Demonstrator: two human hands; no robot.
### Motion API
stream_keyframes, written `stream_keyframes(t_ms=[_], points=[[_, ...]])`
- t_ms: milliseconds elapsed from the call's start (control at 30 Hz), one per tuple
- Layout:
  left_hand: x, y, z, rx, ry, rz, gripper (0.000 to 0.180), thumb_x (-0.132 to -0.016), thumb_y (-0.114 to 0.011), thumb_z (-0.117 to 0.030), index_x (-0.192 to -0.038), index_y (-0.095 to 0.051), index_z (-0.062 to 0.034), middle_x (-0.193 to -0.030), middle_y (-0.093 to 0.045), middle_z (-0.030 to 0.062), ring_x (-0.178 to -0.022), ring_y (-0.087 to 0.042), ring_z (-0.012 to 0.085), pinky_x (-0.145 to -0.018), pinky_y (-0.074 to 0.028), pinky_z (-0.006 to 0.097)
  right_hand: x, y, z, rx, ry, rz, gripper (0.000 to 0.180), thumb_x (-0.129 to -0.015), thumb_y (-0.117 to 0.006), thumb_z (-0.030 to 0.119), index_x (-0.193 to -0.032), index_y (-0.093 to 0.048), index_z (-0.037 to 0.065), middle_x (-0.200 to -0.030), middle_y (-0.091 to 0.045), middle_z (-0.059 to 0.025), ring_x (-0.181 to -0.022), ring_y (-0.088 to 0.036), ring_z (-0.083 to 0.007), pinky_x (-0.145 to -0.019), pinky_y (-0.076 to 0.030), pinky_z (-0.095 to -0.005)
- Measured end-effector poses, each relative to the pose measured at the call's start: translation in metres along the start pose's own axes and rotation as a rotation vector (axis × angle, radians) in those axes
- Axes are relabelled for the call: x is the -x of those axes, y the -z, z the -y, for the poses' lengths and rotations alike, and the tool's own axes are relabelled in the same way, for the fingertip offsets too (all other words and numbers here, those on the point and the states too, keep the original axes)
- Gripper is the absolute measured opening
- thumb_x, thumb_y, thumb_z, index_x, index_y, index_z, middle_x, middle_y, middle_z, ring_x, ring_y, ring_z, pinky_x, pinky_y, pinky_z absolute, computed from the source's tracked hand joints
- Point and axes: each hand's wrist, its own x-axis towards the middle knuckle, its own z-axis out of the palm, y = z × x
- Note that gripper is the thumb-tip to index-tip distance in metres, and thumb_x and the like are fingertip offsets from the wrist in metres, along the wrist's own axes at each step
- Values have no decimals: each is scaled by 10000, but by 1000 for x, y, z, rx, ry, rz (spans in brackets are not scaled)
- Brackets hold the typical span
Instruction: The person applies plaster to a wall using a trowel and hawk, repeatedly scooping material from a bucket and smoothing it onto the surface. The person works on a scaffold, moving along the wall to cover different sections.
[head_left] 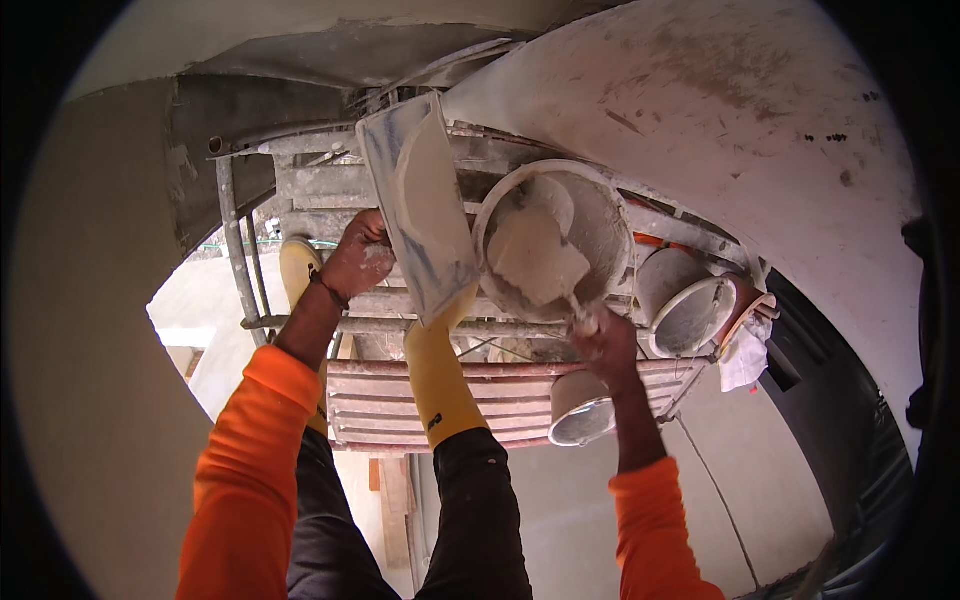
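Note:
My left hand (362,256) is closed on the near left edge of a rectangular plasterer's hawk (385,160), whose grip is hidden from me. A long strip of wet grey-white plaster (432,190) lies along the hawk's face. To its right stands a large round bucket (606,215), its inner wall smeared with plaster. My right hand (603,345) is wrapped round the handle of a trowel (574,303). The trowel's blade is over the bucket's mouth, covered by a heap of plaster (538,258).
I stand in yellow boots (441,385) on a slatted scaffold platform (330,182) with metal tubes (228,190) at its left. Smaller buckets (692,318) sit at the right, another bucket (582,408) lower down by red slats (380,410). A pale sloping wall (700,110) rises at the right.

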Motion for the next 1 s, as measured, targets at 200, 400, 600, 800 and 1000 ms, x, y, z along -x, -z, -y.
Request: stream_keyframes(t_ms=[200,400,600,800,1000], points=[[12,-51,32,432,194,175,277,-867,-643,29,-1114,-589,-85,-1122,-656,30,-1000,-666,153,-923,-547,317,88,-45,107,124,99,-263,247,-885,-664,113,-1053,-580,-46,-929,-581,-241,-841,-601,-402,-744,-516,-468],[35,-84,52,376,215,130,332,-822,-742,-18,-1118,-602,-77,-1142,-653,39,-1043,-645,149,-908,-537,302,116,-73,174,-95,-189,-497,174,-867,-685,77,-871,-530,-2,-808,-540,-155,-772,-544,-360,-742,-467,-443],[38,-119,26,468,254,193,313,-885,-657,-57,-1194,-630,-15,-1213,-659,90,-1115,-646,187,-946,-538,327,155,-44,174,-92,-32,-530,127,-852,-640,11,-793,-528,10,-746,-519,-122,-663,-519,-343,-644,-420,-464],[58,-139,-15,511,104,172,294,-923,-598,-58,-1207,-644,4,-1178,-698,76,-1047,-678,192,-944,-540,323,113,-29,93,133,-90,-449,245,-883,-607,67,-1071,-529,-69,-920,-543,-229,-844,-554,-420,-796,-469,-449],[87,-107,-60,575,-79,187,287,-957,-546,-82,-1224,-635,-25,-1234,-670,107,-1120,-649,239,-1021,-505,385,10,-48,16,391,-36,-127,448,-815,-691,96,-1220,-563,-45,-1139,-580,-285,-1116,-566,-445,-968,-451,-494]])
